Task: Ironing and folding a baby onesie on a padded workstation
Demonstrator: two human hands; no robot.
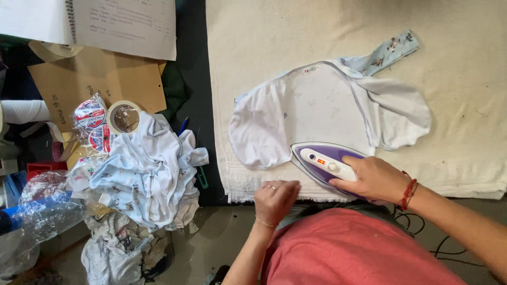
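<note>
The right hand (376,178) is wrapped around the handle of a purple and white iron (323,161), fingers closed tight on the grip; the iron's soleplate sits flat on the lower edge of a small white garment (317,103), its pointed nose aimed away from the fingers toward the garment's left sleeve. The garment is spread open on a cream towel (465,63) that covers the desk; a pale blue printed strip (388,51) of it trails off beyond the fingers, up and to the right. The left hand (275,199) rests just beside the iron at the towel's near fringe, fingers curled narrow and pressing down on the cloth edge, holding nothing that can be seen; a ring and a thin bracelet show on it, and a red cord circles the right wrist. Well to the left of those fingers lies a heap of crumpled pale blue baby clothes (145,174); beyond the heap stand rolls of tape (122,117), a brown cardboard sheet (105,76) and a spiral notebook (105,24).
</note>
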